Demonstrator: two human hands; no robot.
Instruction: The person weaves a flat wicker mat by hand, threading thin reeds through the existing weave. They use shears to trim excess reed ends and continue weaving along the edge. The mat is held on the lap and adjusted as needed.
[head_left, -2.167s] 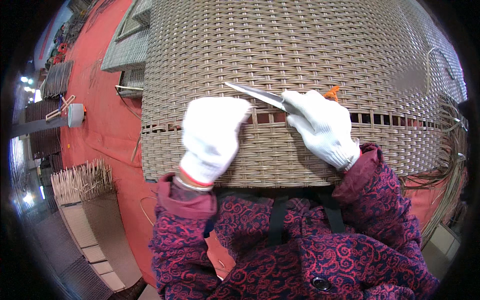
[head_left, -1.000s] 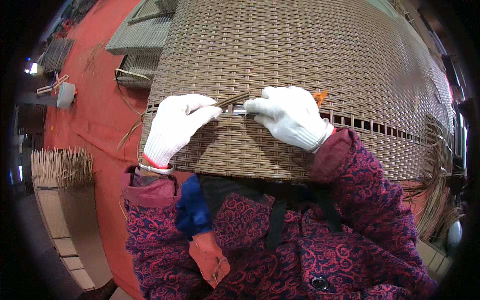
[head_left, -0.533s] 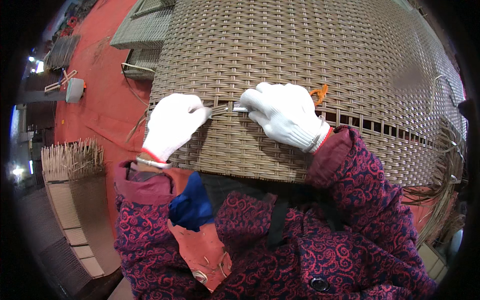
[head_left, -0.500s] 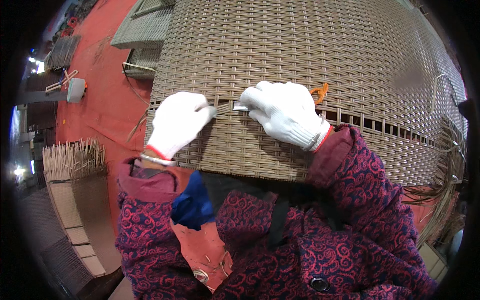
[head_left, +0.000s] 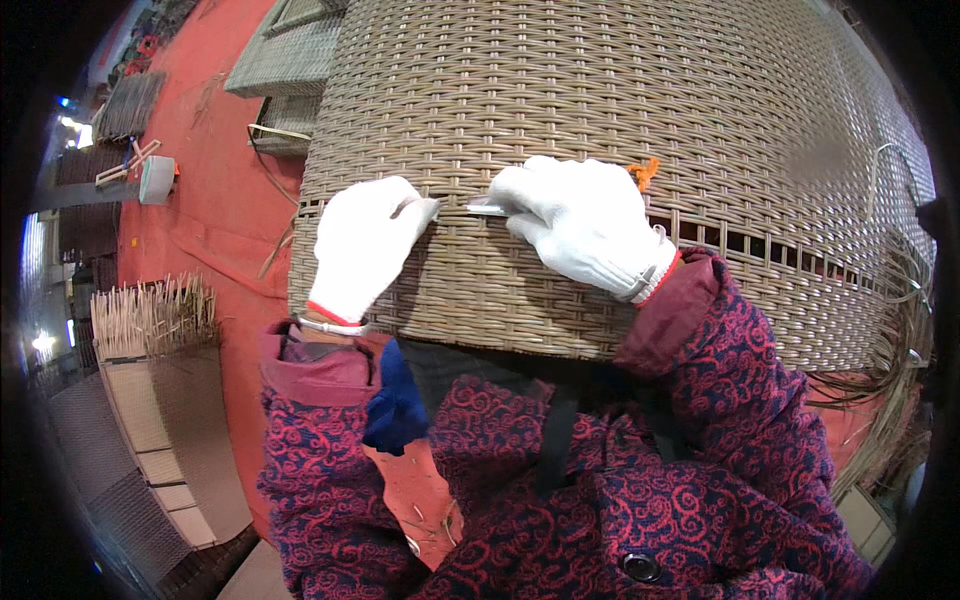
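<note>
A brown wicker panel (head_left: 470, 290) lies before me, with a gap in the weave running sideways across its near part. My left hand (head_left: 368, 240), in a white knit glove, rests on the panel at the line of that gap. Its thumb and fingers are pinched together; what is between them is too small to make out. Just to the right, my gloved right hand (head_left: 580, 215) grips a flat, silvery metal tool (head_left: 486, 208). The tool's tip points left along the weave, and the fingers hide the rest of it.
An orange tie (head_left: 645, 174) sits in the weave beyond my right hand. Loose strands (head_left: 885, 370) hang at the panel's right edge. To the left, on the red floor covering (head_left: 215, 210), stand other woven pieces (head_left: 285, 60) and a bristly-ended woven panel (head_left: 165, 400).
My left hand has drawn slightly right, and the strand seen by its fingertips no longer shows. The right hand has shifted a little right, with more of the metal tool showing.
</note>
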